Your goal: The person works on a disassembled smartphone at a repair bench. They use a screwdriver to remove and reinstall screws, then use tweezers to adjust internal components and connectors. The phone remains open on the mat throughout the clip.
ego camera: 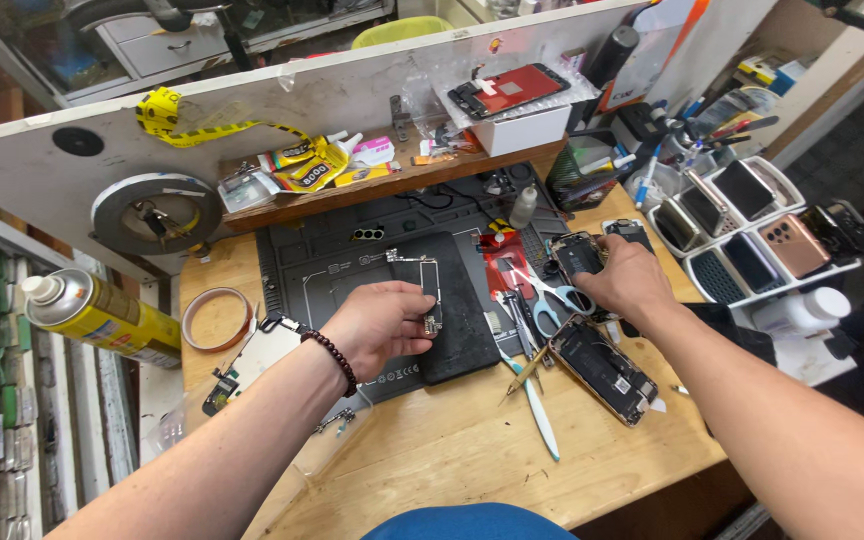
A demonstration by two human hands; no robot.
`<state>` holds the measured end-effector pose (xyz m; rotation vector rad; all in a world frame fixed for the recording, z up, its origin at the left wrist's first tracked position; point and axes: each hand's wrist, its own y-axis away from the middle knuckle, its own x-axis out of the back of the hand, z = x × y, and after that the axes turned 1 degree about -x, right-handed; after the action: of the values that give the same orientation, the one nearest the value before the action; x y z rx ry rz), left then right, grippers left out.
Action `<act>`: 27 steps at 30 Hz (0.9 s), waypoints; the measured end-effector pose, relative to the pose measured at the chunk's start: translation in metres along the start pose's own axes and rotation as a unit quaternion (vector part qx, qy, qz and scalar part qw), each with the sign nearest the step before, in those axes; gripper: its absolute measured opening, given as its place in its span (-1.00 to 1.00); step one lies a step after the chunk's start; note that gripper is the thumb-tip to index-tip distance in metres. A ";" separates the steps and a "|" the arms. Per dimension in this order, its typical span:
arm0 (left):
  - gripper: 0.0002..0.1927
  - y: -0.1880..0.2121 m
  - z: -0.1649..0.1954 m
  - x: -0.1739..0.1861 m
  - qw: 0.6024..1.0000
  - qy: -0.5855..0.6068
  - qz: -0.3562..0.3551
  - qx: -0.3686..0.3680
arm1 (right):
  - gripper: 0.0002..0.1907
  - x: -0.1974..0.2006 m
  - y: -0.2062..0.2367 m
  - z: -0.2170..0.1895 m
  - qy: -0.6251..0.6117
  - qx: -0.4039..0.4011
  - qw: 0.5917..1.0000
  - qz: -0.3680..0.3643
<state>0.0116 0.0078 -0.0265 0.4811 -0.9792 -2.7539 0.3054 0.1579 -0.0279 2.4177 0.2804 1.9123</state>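
Left hand (377, 322) is down on the dark mat (352, 262), fingers curled and pinching the lower end of a narrow circuit board (428, 290) that lies on the small black pad (457, 330) at the mat's middle. Right hand (628, 278) reaches across the wooden worktop (452, 450), fingers closed around one opened phone (578, 254) held just above the clutter. A second opened phone (604, 368) lies flat beside that wrist, insides showing. Over on the right, the white tiered rack (727, 262) stands about seven phones upright in its slots, though the far ones blur together. One pair of blue-handled scissors (550, 298) rests between the hands. One spray can (102, 315) lies at the left edge, one roll of tape (217, 318) near it.
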 end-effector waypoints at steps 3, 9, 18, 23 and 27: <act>-0.84 -0.001 0.000 0.004 1.000 0.006 0.003 -0.003 | -0.15 0.000 -0.008 -0.014 0.015 -0.045 0.998 -0.048; -0.85 0.003 0.000 0.012 1.000 0.016 0.023 0.000 | 0.06 0.011 -0.007 -0.028 0.063 -0.033 0.995 -0.065; -0.87 0.012 0.001 0.022 0.999 0.022 0.035 -0.003 | 0.03 0.027 0.004 -0.024 0.060 0.093 0.983 0.143; -0.84 0.017 0.000 0.026 0.998 0.029 0.054 0.001 | -0.03 0.056 0.030 -0.045 0.033 0.088 0.986 0.138; -0.81 0.020 -0.004 0.029 0.997 0.039 0.062 0.000 | -0.04 0.036 0.060 -0.090 -0.013 0.083 0.995 0.056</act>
<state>-0.0131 -0.0183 -0.0239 0.5074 -0.9579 -2.6049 0.2332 0.0980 0.0372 2.6132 0.3223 1.9750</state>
